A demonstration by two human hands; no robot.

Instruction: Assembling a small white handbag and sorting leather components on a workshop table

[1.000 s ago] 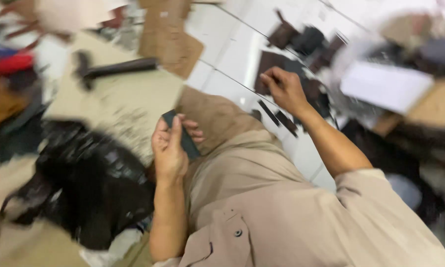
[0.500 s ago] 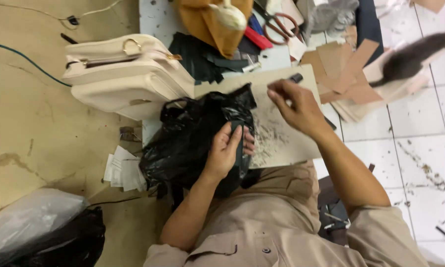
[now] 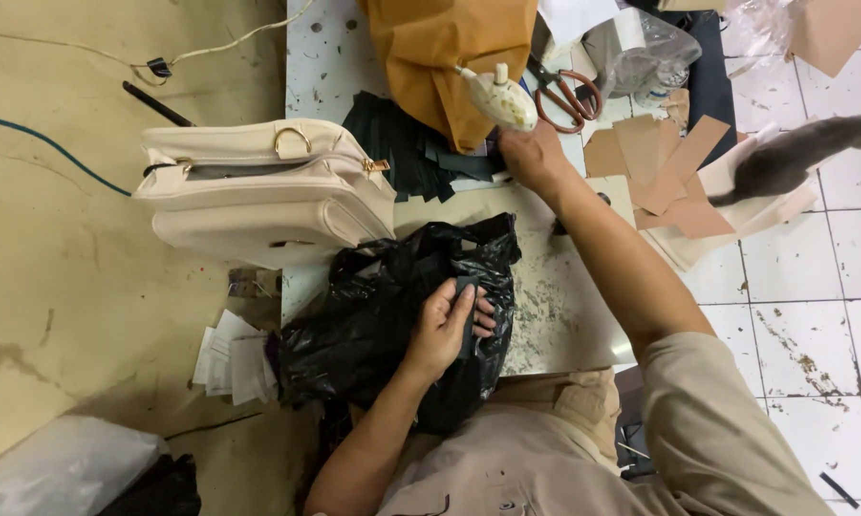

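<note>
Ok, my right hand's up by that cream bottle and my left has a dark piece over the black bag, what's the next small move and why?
Probably close the right hand round the cream bottle: its fingers are already at the bottle's base, beside the brown paper bag. The left hand holds a dark strip against the black plastic bag, so it seems occupied.

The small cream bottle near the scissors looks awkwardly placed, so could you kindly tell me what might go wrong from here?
1. The right hand reaches at full stretch for the cream bottle; it might tip or leak onto the brown bag.
2. The scissors lie right beside that hand, so a finger could get nicked.
3. The left hand pins a dark strip on the black plastic bag, where it could slide.
</note>
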